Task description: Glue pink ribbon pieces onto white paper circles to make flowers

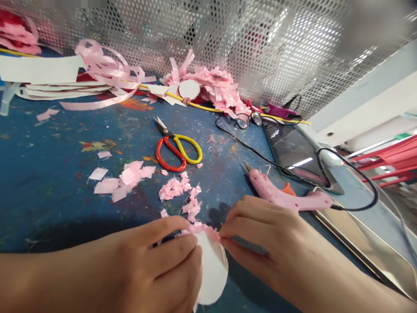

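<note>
A white rounded card (213, 278) lies low in the head view, with scrunched pink ribbon trim (203, 228) along its far edge. My left hand (163, 256) is closed over the card's left side, fingers bent and holding it. From the right, my right hand (267, 230) pinches the trim at the card's upper right edge between thumb and fingertips. Just beyond my hands are crumpled pink ribbon bits (176, 188), with flat ribbon squares (127, 177) to their left. A pink glue gun (276, 193) rests beyond my right hand, its nozzle facing left.
Scissors (169, 145) with red and yellow handles lie mid-table. Behind are looped pink ribbon (100, 65), stacked white card pieces (65, 90), a pink ribbon heap (218, 87) and eyeglasses (243, 121). A perforated metal panel (208, 39) borders the back. A black cord (247, 150) crosses towards a dark tablet-like slab (293, 148).
</note>
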{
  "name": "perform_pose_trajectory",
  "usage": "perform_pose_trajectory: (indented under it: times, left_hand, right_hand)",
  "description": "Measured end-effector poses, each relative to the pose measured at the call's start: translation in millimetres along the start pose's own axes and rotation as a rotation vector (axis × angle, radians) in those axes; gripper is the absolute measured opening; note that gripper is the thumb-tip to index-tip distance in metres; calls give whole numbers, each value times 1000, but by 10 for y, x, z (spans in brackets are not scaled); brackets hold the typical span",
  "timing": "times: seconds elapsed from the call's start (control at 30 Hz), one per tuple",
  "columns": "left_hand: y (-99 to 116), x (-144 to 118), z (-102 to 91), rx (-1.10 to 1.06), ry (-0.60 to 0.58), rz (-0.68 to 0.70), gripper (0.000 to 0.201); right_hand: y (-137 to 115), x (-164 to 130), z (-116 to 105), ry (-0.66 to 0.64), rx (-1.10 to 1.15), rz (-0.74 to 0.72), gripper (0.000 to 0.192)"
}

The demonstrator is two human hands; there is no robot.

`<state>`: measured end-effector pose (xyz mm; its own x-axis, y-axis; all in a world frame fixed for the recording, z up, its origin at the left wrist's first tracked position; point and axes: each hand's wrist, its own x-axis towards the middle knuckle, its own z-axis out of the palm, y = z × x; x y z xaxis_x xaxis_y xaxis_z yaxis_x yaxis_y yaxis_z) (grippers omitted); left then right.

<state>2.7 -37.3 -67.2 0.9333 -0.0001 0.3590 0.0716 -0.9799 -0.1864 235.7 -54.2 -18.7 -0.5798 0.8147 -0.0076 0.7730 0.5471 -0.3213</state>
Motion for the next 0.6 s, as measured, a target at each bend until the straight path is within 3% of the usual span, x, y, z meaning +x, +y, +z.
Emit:
perform_pose_trajectory:
  times: [0.6]
  left_hand:
    - [-34,8,-7,3,-14,-1,32]
  right_hand:
    - [-2,88,27,-44,-37,31,25]
